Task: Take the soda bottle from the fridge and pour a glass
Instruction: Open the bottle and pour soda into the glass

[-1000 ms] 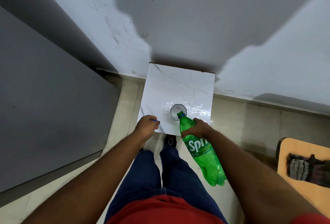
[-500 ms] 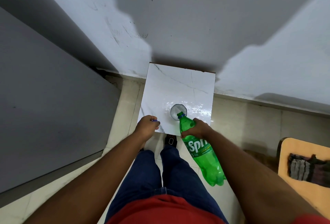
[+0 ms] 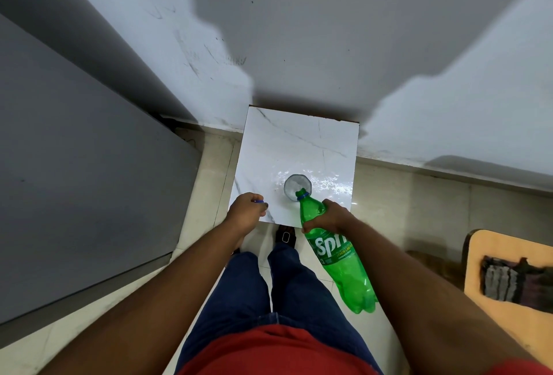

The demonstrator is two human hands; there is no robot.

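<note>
Bottle: green plastic soda bottle (image 3: pixel 335 258), tipped, open mouth over the glass, bottom pointing back at the person.
Glass: clear glass (image 3: pixel 297 187) on the white marble table (image 3: pixel 278 147), white fizz inside.
Right hand (image 3: pixel 329 216): wrapped round the bottle's neck.
Left hand (image 3: pixel 247 210): closed on a small blue cap (image 3: pixel 259 201), at the table's edge.

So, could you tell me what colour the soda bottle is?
Green soda bottle, clearest in the head view.
</note>
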